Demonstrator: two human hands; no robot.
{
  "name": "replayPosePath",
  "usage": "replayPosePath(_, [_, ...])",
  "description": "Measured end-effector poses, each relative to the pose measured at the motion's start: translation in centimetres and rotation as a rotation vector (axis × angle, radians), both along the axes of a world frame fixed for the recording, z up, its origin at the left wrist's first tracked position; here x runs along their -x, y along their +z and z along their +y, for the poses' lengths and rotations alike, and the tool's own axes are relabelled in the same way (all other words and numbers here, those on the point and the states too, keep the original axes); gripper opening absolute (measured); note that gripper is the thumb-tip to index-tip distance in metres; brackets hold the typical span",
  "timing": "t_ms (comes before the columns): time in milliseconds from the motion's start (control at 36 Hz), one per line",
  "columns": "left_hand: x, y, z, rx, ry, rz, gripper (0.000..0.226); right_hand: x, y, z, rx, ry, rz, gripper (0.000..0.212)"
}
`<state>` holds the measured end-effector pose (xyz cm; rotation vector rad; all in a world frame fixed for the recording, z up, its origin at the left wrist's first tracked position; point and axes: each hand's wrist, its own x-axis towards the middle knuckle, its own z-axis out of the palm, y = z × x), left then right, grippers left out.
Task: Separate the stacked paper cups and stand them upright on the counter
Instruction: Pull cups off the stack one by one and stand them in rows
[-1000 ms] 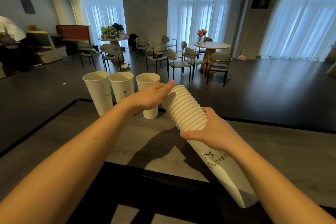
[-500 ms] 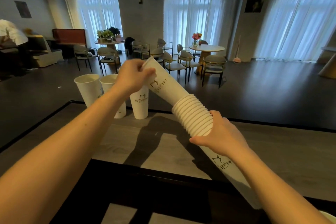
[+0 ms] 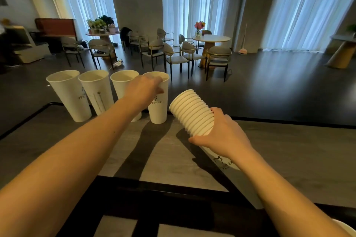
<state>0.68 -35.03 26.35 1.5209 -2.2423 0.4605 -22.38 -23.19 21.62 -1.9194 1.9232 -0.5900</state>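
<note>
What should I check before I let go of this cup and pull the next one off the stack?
1. Fourth cup upright with its base on the counter: ok.
2. Left hand off that cup: not ok, fingers grip its rim.
3. Row spacing: the fourth cup stands close beside the third cup; whether they touch: cannot tell, the hand hides the gap.
4. Right hand holding the stack firmly: ok, fingers wrap around it, rims tilted up and to the left.
5. Bare counter to the right of the fourth cup for the next one: ok.
</note>
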Motion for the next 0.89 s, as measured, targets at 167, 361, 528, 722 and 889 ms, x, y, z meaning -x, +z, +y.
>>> replayPosePath(167, [-0.2,0.3,-0.4,-0.062,-0.012,-0.014,0.034,0.1,0.1,-0.2,0.020,-0.002,-0.014,0.117])
replayPosePath(361, [0.3,2.5,2.5,0.104,-0.145,0.280,0.038,0.0,0.6,0.6,0.034,-0.010,-0.024,0.118])
replayPosePath(528, [2.9,3.8,6.9,-0.750,-0.315,0.713,0.042,-0.1,1.0,1.6,0.072,-0.033,-0.022,0.117])
replayPosePath(722, [3.7,4.4,7.6,-0.755,-0.306,0.710,0.019,0.9,0.9,2.6,0.082,-0.024,-0.022,0.116])
replayPosePath(889, [5.0,5.8,7.8,-0.615,-0.242,0.786,0.024,2.6,1.0,3.1,0.104,-0.029,-0.018,0.112])
